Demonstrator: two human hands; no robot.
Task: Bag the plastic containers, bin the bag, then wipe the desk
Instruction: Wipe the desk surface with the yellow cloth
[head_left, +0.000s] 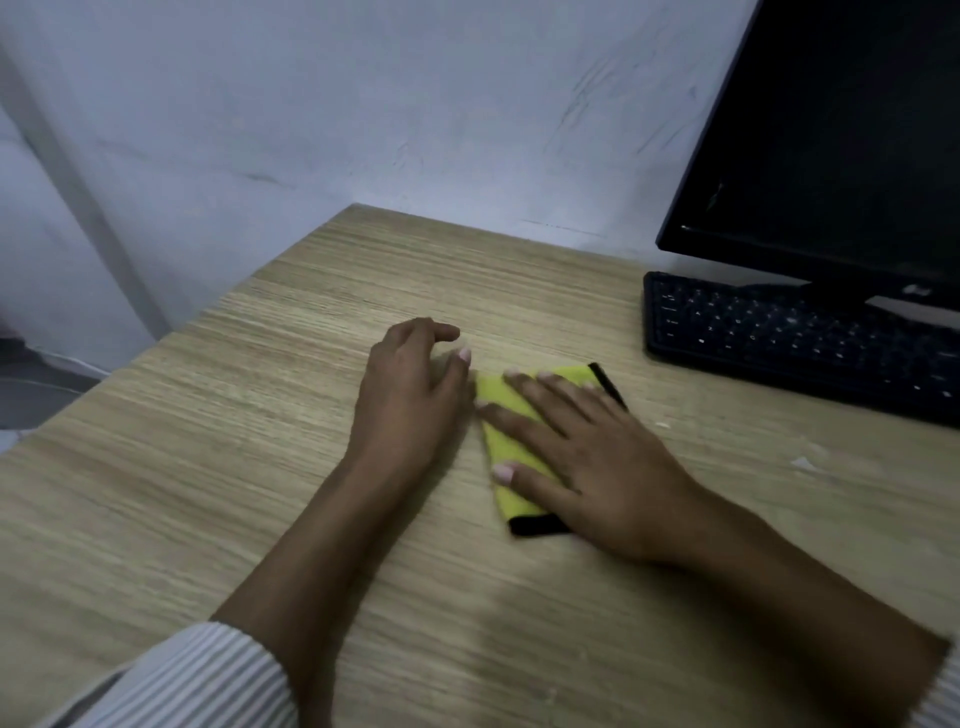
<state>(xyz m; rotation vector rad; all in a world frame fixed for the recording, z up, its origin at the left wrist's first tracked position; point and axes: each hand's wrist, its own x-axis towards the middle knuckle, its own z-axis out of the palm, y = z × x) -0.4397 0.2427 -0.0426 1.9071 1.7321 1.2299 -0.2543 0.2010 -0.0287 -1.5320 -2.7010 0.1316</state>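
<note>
Head view, frame centre: the right hand (587, 457) presses flat, fingers spread, on a folded yellow cloth (511, 441) on the desk (208, 467). Beside it, the left hand (410, 395) rests loosely curled, holding nothing. Wiping rightward risks bumping the keyboard (789, 338) (monitor (831, 145) behind, upper right).

- Two bare hands and forearms: left hand (410, 387), right hand (597, 457)
- No rings, watch or bracelets to be seen on either one
- Fingernails short and pale, with no dark polish
- Left sleeve (197, 680) is light cloth with fine dark pinstripes, pushed up so the forearm is bare
- Right sleeve (943, 696) shows only as a striped sliver at the picture's edge
</note>
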